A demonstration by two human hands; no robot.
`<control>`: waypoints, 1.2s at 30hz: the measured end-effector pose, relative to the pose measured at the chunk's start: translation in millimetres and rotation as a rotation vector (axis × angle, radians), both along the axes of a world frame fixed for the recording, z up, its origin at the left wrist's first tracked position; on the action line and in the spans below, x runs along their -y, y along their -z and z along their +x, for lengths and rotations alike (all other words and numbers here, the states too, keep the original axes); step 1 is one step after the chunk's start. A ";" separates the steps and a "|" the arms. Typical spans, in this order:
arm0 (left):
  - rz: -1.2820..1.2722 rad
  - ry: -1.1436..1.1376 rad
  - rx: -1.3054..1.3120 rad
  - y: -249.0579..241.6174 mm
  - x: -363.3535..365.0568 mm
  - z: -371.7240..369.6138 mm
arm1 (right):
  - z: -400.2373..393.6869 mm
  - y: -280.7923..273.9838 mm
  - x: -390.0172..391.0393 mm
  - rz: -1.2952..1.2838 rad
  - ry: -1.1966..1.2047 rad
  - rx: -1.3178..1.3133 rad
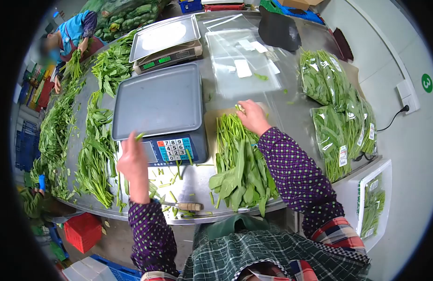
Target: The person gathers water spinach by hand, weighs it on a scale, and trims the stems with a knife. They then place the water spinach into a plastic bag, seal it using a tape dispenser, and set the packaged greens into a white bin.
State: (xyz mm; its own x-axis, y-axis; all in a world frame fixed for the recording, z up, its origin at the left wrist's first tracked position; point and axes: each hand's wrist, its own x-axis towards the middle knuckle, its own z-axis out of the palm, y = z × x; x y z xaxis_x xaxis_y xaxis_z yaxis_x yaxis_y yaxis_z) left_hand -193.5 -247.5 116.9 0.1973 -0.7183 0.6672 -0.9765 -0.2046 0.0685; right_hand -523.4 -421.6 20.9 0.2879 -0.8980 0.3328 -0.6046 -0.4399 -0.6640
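Note:
My left hand [131,161] is raised in front of the near scale [158,105], pinching a small green stem piece between its fingertips. My right hand [252,116] rests on the cut stem ends of a bunch of leafy greens [240,164] that lies on the steel table [235,100] right of the scale, gripping those ends. A knife with a wooden handle [183,206] lies near the table's front edge, among several cut stem bits.
A second scale [166,40] stands behind the first. Clear plastic bags [244,65] lie at the back. Bagged greens [340,107] are stacked at the right. Loose greens [94,154] cover the left side, where another person [71,35] handles stems. A red crate [83,230] sits below.

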 end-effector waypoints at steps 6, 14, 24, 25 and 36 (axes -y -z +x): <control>0.216 -0.192 -0.417 73.6 -99.1 43.3 | -102.1 -13.9 -22.0 0.065 0.344 -0.131; 0.890 0.229 -2.002 127.1 -12.0 -113.7 | -141.3 19.8 -39.7 1.042 0.012 0.367; 0.863 0.343 -1.983 99.0 -3.2 -182.3 | -62.7 -53.0 -101.1 1.003 0.175 0.313; 0.731 0.380 -2.090 95.2 -8.5 -192.4 | -55.4 -55.9 -108.9 1.021 0.203 0.416; 0.409 0.511 -1.280 60.4 4.3 -252.5 | -16.1 -111.5 -131.0 0.410 0.275 -0.008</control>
